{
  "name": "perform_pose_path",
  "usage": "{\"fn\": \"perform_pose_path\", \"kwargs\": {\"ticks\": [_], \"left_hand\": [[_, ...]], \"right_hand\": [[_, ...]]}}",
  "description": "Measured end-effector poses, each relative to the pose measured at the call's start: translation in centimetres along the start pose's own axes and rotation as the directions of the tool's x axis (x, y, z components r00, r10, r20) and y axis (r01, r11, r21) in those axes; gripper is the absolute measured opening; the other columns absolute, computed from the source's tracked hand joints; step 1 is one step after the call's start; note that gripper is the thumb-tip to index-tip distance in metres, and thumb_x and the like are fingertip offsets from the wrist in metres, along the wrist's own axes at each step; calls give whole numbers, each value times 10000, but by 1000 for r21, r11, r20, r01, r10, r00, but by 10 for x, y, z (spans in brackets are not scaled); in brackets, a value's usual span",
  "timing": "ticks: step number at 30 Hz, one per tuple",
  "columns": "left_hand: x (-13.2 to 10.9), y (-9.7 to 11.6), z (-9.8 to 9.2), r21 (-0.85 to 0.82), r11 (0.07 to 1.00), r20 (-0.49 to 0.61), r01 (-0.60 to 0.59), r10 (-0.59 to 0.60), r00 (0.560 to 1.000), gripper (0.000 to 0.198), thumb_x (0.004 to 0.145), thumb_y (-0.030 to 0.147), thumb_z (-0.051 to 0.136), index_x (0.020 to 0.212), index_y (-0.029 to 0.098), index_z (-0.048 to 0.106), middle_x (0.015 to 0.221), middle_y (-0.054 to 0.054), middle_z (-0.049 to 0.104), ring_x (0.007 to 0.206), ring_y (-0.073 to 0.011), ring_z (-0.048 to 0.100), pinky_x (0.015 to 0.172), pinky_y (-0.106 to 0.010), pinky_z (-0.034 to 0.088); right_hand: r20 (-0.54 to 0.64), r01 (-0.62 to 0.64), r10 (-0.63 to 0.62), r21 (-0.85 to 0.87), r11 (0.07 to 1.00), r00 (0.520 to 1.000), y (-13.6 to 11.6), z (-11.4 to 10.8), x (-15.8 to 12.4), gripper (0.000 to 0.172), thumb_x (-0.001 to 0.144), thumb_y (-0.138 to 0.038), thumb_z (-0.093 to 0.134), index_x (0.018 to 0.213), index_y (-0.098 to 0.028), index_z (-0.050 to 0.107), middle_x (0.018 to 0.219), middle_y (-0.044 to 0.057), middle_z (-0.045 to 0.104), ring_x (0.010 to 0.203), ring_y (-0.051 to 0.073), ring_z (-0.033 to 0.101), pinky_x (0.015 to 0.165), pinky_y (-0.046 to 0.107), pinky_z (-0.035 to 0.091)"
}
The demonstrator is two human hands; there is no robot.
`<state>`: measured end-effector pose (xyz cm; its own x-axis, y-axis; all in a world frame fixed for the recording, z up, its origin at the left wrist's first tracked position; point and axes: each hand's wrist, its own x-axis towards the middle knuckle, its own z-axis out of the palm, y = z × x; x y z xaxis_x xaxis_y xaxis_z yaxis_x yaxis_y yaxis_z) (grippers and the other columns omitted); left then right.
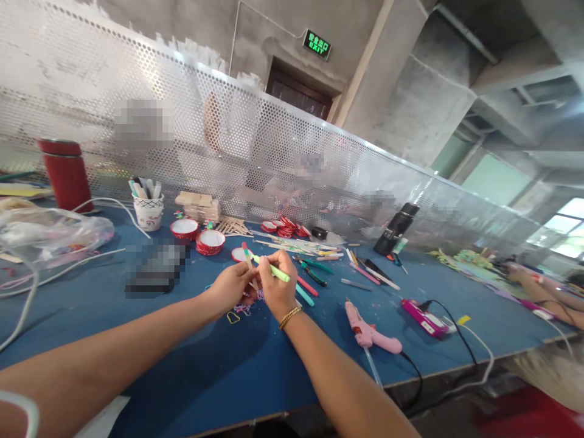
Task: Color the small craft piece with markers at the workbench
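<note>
Held upright in my left hand (232,287) is a wooden craft stick (247,250) with red and green colour on its top part. My right hand (279,286) grips a light green marker (279,273), its tip at or very close to the stick; whether they touch I cannot tell. Small coloured loops (241,310) lie below my hands, partly hidden. Just right of my right hand are a red marker (307,286) and a teal marker (305,295). Behind my hands sits a round white-and-red piece (239,254).
Pliers (314,271), a pink glue gun (365,328) and a magenta power strip (424,318) lie to the right. Wooden sticks (301,245) and a black bottle (396,229) are behind. Leftward stand a pen cup (148,212) and red flask (66,175). Another person's arm (542,286) rests far right.
</note>
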<state>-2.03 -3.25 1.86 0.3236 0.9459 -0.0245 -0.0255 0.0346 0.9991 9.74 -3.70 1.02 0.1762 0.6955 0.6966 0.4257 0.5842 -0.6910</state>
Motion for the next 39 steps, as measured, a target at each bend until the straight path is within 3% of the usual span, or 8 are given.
{"fn": "perform_pose_path", "kwargs": {"ticks": [39], "left_hand": [[-1,0,0,2,1000,-11,3,-3,1000,368,700,514,657,749,165,550,638,5,577,510,-106,538,459,-223,443]], "right_hand": [[1,-12,12,21,1000,1000,0,0,0,180,869,-336,509,745,-213,465,633,-24,566,574,125,533,569,240,435]]}}
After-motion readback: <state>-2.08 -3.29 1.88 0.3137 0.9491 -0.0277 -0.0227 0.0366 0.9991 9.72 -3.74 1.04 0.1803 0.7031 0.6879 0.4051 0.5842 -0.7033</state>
